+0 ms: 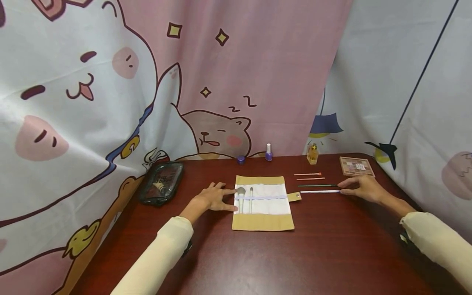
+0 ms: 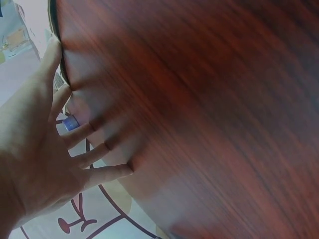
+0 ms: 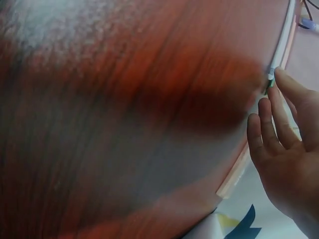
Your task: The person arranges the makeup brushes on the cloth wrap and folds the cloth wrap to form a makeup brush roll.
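A tan brush roll (image 1: 263, 223) lies unfolded on the table, with its white lining and lilac elastic band showing. Two makeup brushes, one fluffy (image 1: 241, 191) and one slim (image 1: 251, 200), are tucked under the band at its left. My left hand (image 1: 213, 196) is spread at the roll's left edge, thumb and index finger on it and the other fingers on the table. To the right of the roll, my right hand (image 1: 363, 189) pinches the near-right end of a thin white makeup brush (image 1: 318, 191) between thumb and fingers, hiding that end.
Beyond the white brush lie a dark green brush (image 1: 317, 185) and two orange brushes (image 1: 310, 178). A palette (image 1: 357, 166), perfume bottle (image 1: 312, 154), purple nail polish (image 1: 268, 152) and small purple jar (image 1: 241, 159) line the back. A black clear-topped pouch (image 1: 162, 182) lies left.
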Available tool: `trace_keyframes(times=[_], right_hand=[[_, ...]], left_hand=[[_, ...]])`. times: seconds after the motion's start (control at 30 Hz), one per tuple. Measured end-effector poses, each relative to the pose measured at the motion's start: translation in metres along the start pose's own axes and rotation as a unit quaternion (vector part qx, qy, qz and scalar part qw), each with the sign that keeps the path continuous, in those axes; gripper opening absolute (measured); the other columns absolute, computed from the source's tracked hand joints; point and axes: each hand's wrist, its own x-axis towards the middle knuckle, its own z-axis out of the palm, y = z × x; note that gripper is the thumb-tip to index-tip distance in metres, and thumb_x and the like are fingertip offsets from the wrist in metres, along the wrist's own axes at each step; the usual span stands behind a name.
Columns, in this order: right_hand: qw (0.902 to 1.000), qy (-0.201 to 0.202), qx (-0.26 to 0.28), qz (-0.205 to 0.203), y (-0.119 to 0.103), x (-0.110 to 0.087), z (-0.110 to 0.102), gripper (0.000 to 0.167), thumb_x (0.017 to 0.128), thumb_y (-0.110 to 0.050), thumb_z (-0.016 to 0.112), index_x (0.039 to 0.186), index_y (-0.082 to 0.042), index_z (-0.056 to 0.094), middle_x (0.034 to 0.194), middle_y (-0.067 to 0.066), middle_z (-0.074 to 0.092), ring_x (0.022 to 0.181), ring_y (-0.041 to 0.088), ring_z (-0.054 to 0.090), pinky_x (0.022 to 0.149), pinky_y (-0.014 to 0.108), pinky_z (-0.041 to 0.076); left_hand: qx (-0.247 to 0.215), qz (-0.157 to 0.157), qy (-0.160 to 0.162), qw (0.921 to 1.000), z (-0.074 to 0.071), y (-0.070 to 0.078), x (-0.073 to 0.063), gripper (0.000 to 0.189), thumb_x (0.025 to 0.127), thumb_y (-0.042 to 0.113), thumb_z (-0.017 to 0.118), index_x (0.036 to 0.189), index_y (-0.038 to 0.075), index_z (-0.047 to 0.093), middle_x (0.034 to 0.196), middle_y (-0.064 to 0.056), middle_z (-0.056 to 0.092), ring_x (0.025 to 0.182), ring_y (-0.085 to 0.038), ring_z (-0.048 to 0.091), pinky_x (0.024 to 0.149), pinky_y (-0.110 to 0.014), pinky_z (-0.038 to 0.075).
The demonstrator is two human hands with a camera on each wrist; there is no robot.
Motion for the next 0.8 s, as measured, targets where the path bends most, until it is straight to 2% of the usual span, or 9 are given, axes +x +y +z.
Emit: trace_keyframes(times=[0.1, 0.27, 0.43, 0.63, 0.8], right_hand=[[1.0, -0.002, 0.009, 0.001, 0.001, 0.0, 0.004, 0.022, 0.084, -0.022, 0.089, 0.102, -0.011, 0.083, 0.101, 0.01, 0.079, 0.077, 0.009, 0.055, 0.067, 0.023, 0.038], [0.9997, 0.008, 0.001, -0.024, -0.002, 0.003, 0.009, 0.015, 0.084, -0.019, 0.088, 0.097, -0.012, 0.083, 0.093, 0.005, 0.079, 0.071, 0.006, 0.052, 0.064, 0.024, 0.04], [0.9999, 0.004, -0.006, -0.011, -0.005, 0.003, 0.007, 0.01, 0.086, -0.023, 0.087, 0.094, -0.017, 0.083, 0.091, 0.0, 0.078, 0.068, 0.006, 0.048, 0.064, 0.025, 0.038], [0.9997, -0.012, 0.02, 0.011, -0.007, 0.001, -0.001, 0.013, 0.091, -0.029, 0.082, 0.099, -0.018, 0.082, 0.097, -0.001, 0.078, 0.076, 0.004, 0.054, 0.068, 0.023, 0.041], [0.9977, 0.004, 0.066, 0.017, -0.014, 0.002, -0.013, 0.018, 0.092, -0.027, 0.082, 0.104, -0.013, 0.082, 0.098, 0.002, 0.078, 0.076, 0.004, 0.059, 0.065, 0.024, 0.046]], left_hand=[[-0.001, 0.0, 0.0, 1.0, 0.0, 0.001, 0.0, 0.085, 0.084, 0.082, 0.062, 0.157, 0.046, 0.042, 0.165, -0.011, 0.033, 0.146, -0.038, 0.035, 0.11, -0.06, 0.042], [-0.002, 0.001, 0.001, 1.0, -0.001, 0.002, 0.0, 0.084, 0.084, 0.081, 0.062, 0.157, 0.045, 0.042, 0.165, -0.011, 0.033, 0.146, -0.038, 0.035, 0.11, -0.06, 0.042], [0.0, 0.0, -0.001, 1.0, -0.002, 0.002, -0.001, 0.084, 0.084, 0.082, 0.061, 0.158, 0.046, 0.041, 0.166, -0.011, 0.033, 0.148, -0.038, 0.033, 0.11, -0.061, 0.041], [-0.004, -0.003, -0.005, 1.0, -0.001, 0.002, -0.001, 0.084, 0.084, 0.081, 0.062, 0.158, 0.045, 0.042, 0.165, -0.011, 0.033, 0.148, -0.038, 0.033, 0.11, -0.061, 0.041], [-0.007, -0.004, -0.007, 0.9999, -0.002, 0.002, -0.002, 0.084, 0.085, 0.081, 0.062, 0.158, 0.045, 0.042, 0.166, -0.011, 0.032, 0.148, -0.038, 0.032, 0.111, -0.062, 0.04]])
